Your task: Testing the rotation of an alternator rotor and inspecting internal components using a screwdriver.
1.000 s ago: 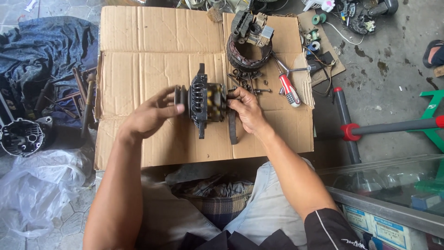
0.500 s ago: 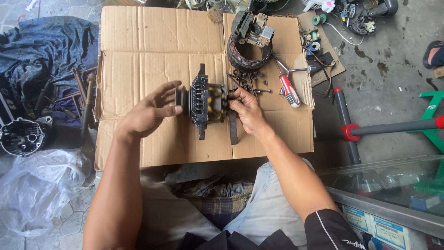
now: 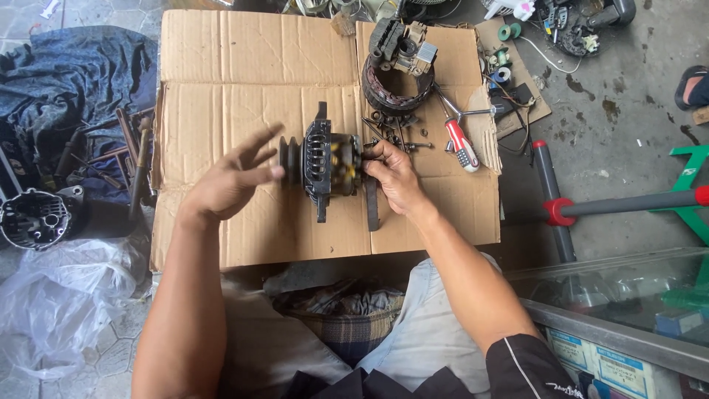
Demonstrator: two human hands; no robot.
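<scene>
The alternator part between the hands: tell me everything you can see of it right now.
The alternator assembly lies on its side on the flattened cardboard, shaft running left to right. At its left end is a dark grooved pulley; in the middle a black, slotted metal housing with mounting ears sticking up and down; at its right a brassy, worn rotor section. It looks greasy and partly dismantled. The right hand grips the rotor end. The left hand is open, fingers spread, beside the pulley; contact is unclear.
</scene>
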